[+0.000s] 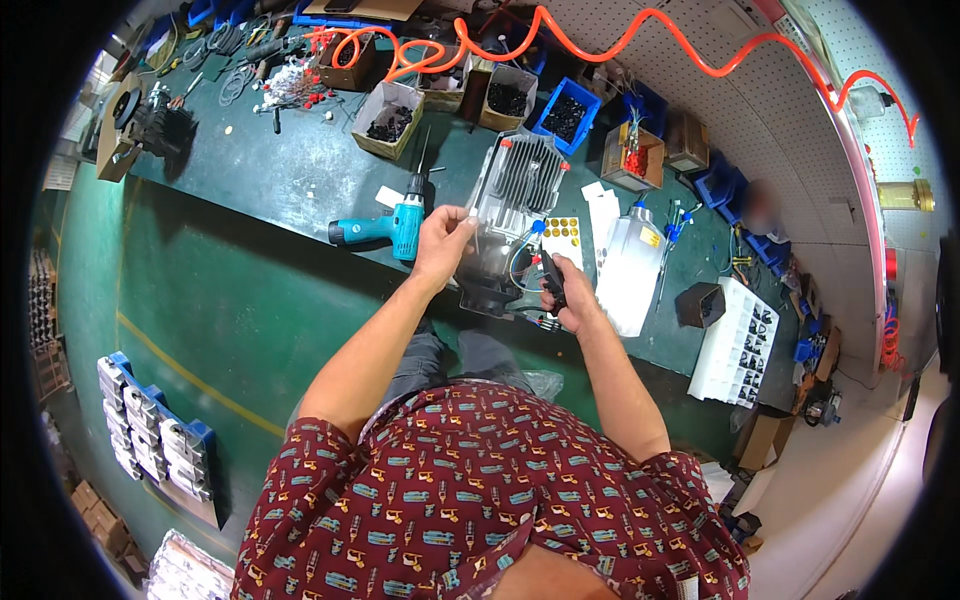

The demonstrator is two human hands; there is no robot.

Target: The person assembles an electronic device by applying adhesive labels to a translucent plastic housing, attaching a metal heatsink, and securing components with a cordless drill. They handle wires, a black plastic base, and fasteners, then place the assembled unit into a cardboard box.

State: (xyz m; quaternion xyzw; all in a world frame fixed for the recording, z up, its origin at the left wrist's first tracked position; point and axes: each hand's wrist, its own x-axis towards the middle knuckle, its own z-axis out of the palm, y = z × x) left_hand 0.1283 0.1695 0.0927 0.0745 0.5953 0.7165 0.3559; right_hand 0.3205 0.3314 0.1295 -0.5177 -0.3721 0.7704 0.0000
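In front of me on the bench lies a grey finned metal housing (518,170) with small red caps at its upper corners. Its lower part is dark, with a blue fitting and thin wires (517,265) around it. My left hand (443,243) is closed in a pinch at the housing's left side; what it pinches is too small to tell. On the other side, my right hand (575,296) is wrapped round a black hand tool (552,282), held upright beside the wires. The tool's exact kind is unclear. A teal cordless drill (404,228) lies just left of my left hand.
A sheet of round gold stickers (563,234) and a silver metal cover (634,262) lie to the right. Beyond them stands a white tray (712,350) of small black parts. Boxes of parts (388,118) and a blue bin (567,115) line the back. An orange coiled hose (640,35) hangs above.
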